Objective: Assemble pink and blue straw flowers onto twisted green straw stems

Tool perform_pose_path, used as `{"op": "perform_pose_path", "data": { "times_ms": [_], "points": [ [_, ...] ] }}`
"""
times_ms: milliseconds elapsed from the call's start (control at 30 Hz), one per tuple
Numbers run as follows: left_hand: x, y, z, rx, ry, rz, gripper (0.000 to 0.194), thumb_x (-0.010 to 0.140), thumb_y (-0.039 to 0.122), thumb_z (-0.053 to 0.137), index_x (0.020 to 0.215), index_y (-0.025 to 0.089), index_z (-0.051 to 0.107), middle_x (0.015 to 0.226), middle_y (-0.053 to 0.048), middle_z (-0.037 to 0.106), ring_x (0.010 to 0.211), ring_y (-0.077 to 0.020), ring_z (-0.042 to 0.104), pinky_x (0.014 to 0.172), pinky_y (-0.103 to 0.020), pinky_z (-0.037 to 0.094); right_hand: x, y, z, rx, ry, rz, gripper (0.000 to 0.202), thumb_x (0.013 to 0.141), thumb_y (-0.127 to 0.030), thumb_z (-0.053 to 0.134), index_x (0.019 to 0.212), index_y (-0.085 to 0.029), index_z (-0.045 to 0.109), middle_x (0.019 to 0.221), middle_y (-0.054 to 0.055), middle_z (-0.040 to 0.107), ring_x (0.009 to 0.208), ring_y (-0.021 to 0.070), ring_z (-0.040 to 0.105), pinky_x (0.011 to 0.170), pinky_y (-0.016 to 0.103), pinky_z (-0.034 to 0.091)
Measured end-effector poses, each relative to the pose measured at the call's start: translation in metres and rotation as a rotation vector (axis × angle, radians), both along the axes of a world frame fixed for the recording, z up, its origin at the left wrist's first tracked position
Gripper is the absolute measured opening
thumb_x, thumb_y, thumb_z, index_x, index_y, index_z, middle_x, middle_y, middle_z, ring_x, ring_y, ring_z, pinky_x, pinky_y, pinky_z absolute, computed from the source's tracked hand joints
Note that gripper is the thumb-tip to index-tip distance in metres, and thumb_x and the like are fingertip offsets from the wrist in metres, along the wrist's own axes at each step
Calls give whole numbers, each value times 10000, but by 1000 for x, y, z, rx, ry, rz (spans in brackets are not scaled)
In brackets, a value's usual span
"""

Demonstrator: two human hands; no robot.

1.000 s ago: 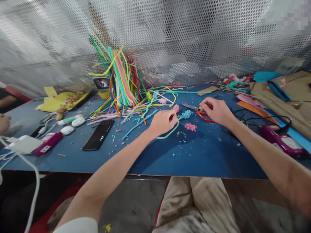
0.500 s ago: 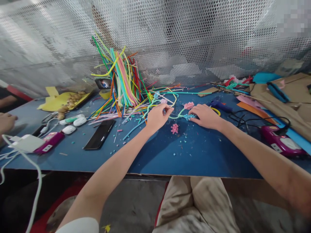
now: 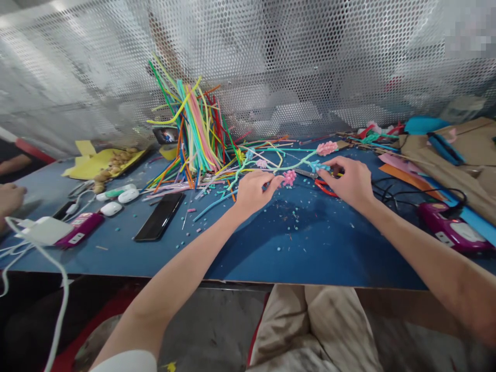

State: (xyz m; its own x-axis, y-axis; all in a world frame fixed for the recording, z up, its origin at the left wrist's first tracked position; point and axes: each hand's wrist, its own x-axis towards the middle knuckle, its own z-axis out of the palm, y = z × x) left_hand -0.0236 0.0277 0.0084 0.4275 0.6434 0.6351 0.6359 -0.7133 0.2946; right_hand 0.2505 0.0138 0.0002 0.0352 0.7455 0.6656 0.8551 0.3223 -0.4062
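Note:
My left hand (image 3: 254, 192) has its fingers curled, with thumb and fingertip closed at the edge of a pink fuzzy flower (image 3: 289, 179). With thumb and fingers, my right hand (image 3: 349, 180) pinches a blue fuzzy flower (image 3: 316, 166). Between the hands runs a light green pipe-cleaner stem (image 3: 284, 169), and another pink flower (image 3: 327, 149) tops its upper right branch. Red-handled scissors (image 3: 324, 189) lie under the right hand, partly hidden. How the nearer pink flower joins the stem cannot be made out.
A tall bunch of coloured pipe cleaners (image 3: 197, 126) stands at the back. Left of me lie a black phone (image 3: 159, 217) and a purple power strip (image 3: 79, 230). Another purple power strip (image 3: 451, 225) and cardboard (image 3: 475, 137) are at right. Another person's hand (image 3: 11, 200) shows far left.
The stem has shifted up and right, its pink and blue flowers with it. The nearer pink flower has risen beside my left thumb. My right hand moved right, and the scissors now show.

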Motion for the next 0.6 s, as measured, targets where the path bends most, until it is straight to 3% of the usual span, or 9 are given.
{"op": "perform_pose_path", "data": {
  "times_ms": [100, 200, 367, 467, 600],
  "points": [
    [3, -1, -3, -259, 50, -56, 455, 1010, 485, 455, 801, 215, 757, 761, -24, 747, 695, -157, 660, 691, -290, 492, -3, -4, 4, 64, -16, -38, 276, 871, -498, 652, 918, -237, 728, 785, 68, 733, 753, 273, 668, 778, 440, 487],
    [5, -3, -2, -452, -39, -104, 539, 1022, 549, 364, 875, 216, 762, 821, -15, 772, 664, -149, 669, 627, -274, 492, -5, -8, 6, 121, -2, -50, 278, 892, -498, 626, 914, -237, 718, 820, 84, 738, 800, 287, 679, 837, 462, 478],
    [2, -7, -3, -415, 60, 13, 655, 980, 664, 349, 709, 207, 732, 656, -24, 720, 580, -155, 641, 555, -270, 439, -4, -7, 7, 122, 108, -28, 274, 896, -494, 637, 965, -243, 720, 799, 60, 739, 748, 261, 692, 832, 451, 491],
    [3, -4, -9, -476, -26, -53, 671, 985, 680, 297, 864, 220, 770, 835, -40, 774, 670, -162, 675, 599, -280, 480, -5, -6, 6, 120, 171, 4, 289, 893, -500, 646, 969, -233, 724, 812, 58, 746, 734, 248, 693, 799, 433, 505],
    [5, -2, -10, -752, -295, -226, 797, 966, 733, 193, 1143, 177, 736, 1133, -102, 754, 837, -196, 684, 734, -328, 521, -11, -9, 3, 130, 234, 74, 265, 863, -487, 694, 945, -238, 729, 854, 49, 760, 747, 235, 694, 804, 419, 517]
  ]
}}
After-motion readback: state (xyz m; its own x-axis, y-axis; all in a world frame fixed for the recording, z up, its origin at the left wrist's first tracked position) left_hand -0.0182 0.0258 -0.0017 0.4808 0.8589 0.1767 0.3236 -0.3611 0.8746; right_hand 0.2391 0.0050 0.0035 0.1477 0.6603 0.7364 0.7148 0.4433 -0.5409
